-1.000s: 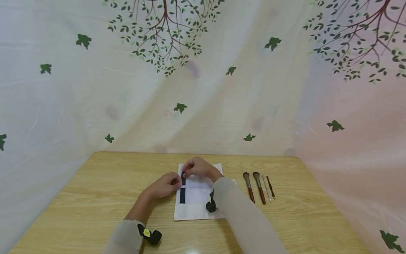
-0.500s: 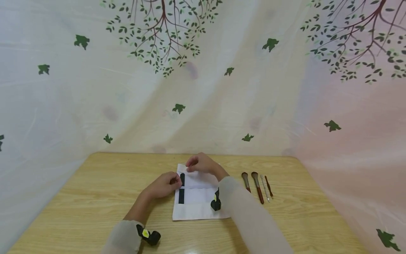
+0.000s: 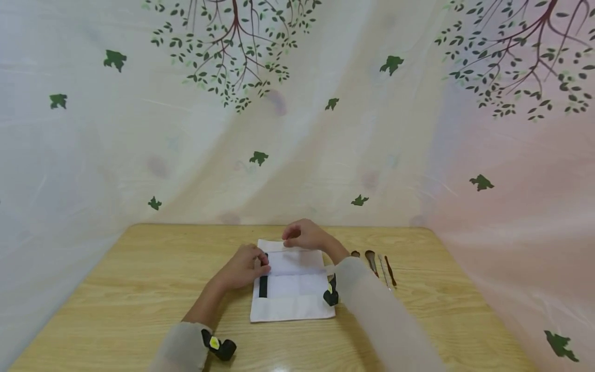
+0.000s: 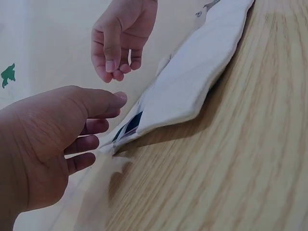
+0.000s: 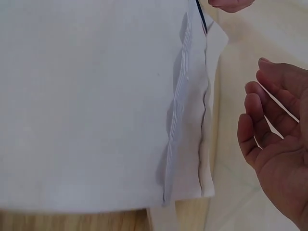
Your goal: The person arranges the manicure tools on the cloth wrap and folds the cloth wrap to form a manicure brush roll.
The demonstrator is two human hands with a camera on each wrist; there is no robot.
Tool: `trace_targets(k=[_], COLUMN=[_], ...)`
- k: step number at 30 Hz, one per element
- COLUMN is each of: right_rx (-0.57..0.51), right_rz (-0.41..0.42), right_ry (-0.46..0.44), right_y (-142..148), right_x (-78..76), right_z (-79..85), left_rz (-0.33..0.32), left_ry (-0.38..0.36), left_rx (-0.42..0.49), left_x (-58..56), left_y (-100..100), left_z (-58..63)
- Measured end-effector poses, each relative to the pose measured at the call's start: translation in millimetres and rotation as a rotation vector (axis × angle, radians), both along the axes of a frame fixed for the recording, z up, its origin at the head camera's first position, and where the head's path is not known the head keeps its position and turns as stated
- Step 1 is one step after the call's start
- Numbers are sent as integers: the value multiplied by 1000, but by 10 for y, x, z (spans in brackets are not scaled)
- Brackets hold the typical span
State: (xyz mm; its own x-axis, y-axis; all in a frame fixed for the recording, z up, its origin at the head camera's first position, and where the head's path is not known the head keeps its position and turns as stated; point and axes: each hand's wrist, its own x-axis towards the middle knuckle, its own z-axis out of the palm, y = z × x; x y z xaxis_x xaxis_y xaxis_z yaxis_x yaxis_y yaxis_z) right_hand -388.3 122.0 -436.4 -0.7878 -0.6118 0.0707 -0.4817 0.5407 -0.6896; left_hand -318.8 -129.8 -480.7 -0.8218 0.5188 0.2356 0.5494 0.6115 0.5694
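A white fabric case (image 3: 297, 284) lies flat, with a dark strip (image 3: 263, 287) along its left side and a ribbed pale band (image 5: 177, 103) running across it. The left hand (image 3: 243, 266) is at the case's left edge, its fingertips over the upper part of the dark strip; whether they touch the cloth I cannot tell. Its fingers are loosely curved, the thumb a little apart from them. The right hand (image 3: 307, 235) hangs above the far edge of the case; the right wrist view shows its fingers lightly bent, parted from the thumb and clear of the fabric.

To the right of the case, in a row, are a brush (image 3: 355, 253) showing little more than its head, a second brush (image 3: 371, 262), a slim silvery tool (image 3: 384, 270) and a slim reddish-brown tool (image 3: 390, 270). The right sleeve (image 3: 386, 318) hides the lower ends of some of these. The left sleeve (image 3: 178, 346) comes in from the near left of the case, a small black wrist camera (image 3: 224, 349) strapped at its cuff.

Beneath the case is a tabletop (image 3: 153, 279) of light, yellowish wood grain. Beyond and to both sides of the case, a pale, creased curtain (image 3: 204, 170) encloses the tabletop, printed with dark green leaves and, high up, leafy branches.
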Motion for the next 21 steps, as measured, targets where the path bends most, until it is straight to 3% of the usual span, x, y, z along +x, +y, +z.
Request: trace_targets(k=[11,21], right_rx=[63,110], right_rz=[-16,-7], right_ry=[40,97], right_y=[488,946], right_x=[72,204], right_z=[119,190], left_rz=[-133,-120], left_ry=[78,17], left_rx=[-50,-75], left_x=[-14,37], left_y=[71,93], left_z=[-62,-53])
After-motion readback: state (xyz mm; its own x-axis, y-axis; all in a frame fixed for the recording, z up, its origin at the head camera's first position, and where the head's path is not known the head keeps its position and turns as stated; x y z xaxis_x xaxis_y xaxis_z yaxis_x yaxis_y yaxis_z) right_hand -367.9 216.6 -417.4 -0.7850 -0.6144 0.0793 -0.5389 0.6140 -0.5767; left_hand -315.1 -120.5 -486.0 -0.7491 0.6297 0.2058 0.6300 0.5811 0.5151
